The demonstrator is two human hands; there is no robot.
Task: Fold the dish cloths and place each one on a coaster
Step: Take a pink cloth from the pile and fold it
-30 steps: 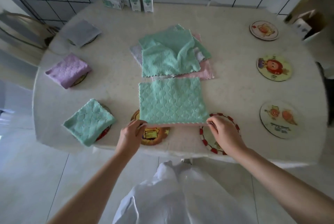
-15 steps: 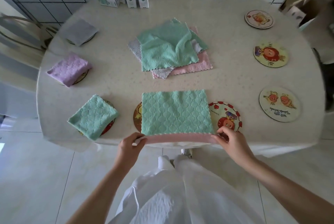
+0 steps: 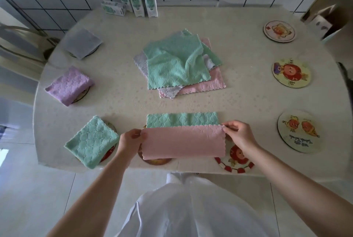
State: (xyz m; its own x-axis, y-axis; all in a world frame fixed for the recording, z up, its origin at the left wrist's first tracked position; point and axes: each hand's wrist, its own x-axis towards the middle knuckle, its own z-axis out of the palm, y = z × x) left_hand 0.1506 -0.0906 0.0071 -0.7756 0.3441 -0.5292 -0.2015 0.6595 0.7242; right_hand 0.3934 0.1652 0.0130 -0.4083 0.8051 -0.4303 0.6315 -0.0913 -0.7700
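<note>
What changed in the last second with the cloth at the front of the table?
The left hand and right hand, pinching the near corners of the green cloth, lifted that edge and carried it away from the person, turning its pink underside up. The central pile, the three folded cloths at left and the three bare coasters at right stayed put.

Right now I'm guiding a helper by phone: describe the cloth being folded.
Look at the table's near edge, between the left hand and right hand. The dish cloth they pinch is the only one showing a pink side flipped over green.
</note>
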